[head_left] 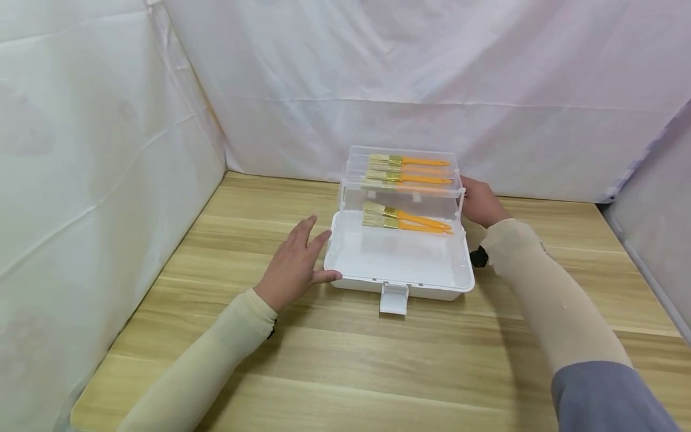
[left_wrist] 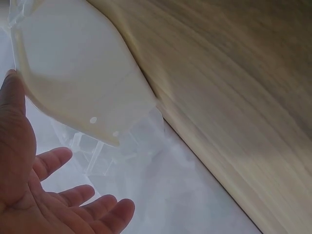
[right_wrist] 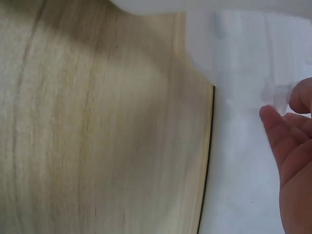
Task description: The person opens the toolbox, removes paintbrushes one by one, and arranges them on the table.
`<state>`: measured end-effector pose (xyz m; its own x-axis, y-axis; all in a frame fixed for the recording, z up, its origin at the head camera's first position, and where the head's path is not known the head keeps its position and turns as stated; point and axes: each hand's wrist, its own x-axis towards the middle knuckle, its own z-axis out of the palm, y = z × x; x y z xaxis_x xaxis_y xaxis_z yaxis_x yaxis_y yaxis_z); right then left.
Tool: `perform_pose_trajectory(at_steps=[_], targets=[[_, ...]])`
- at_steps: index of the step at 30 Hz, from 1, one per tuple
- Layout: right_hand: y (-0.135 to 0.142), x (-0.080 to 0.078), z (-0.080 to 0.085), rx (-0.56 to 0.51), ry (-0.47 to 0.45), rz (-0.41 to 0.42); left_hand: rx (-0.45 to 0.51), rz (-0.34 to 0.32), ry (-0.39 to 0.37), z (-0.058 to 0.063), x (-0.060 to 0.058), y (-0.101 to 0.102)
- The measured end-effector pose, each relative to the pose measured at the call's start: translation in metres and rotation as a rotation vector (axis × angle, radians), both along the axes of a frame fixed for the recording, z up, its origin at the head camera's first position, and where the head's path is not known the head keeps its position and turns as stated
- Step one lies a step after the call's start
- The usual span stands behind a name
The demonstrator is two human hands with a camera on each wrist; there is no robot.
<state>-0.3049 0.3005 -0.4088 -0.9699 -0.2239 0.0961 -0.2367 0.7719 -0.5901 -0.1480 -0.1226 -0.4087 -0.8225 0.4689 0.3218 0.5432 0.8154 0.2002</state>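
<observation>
A white plastic storage box (head_left: 399, 258) stands with its lid back, its front latch (head_left: 394, 302) hanging down. Clear stepped trays (head_left: 358, 191) rise at its rear, holding orange-handled paintbrushes (head_left: 426, 179). Two more paintbrushes (head_left: 423, 222) lie at the back of the white base. My left hand (head_left: 291, 264) has its fingers spread beside the box's left wall, thumb at the front left corner; the left wrist view shows the thumb along the box rim (left_wrist: 36, 100). Behind the box's right side, my right hand (right_wrist: 295, 146) pinches a translucent tab (right_wrist: 279, 95) at the clear lid.
The box rests on a wood-grain table (head_left: 335, 366). White cloth (head_left: 388, 126) hangs close behind the box. More cloth (head_left: 92, 150) lines the left side, and a pale panel (head_left: 658, 222) borders the table at the right.
</observation>
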Motion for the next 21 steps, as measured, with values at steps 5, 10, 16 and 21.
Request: perform_pose_trajectory(at_steps=[5,10,16,21], targets=[[0.006,0.012,0.005,-0.004,-0.039,-0.022,0.008,-0.013,-0.016,0.003,0.001,0.004],[0.008,0.035,0.012,0.027,-0.048,-0.032,-0.017,-0.02,-0.023,0.005,-0.002,0.003],[0.011,0.07,0.019,0.098,0.068,0.004,-0.05,-0.108,0.02,0.01,0.0,0.002],[0.008,0.1,0.023,0.12,0.071,0.043,-0.048,-0.155,0.022,0.012,0.005,0.007]])
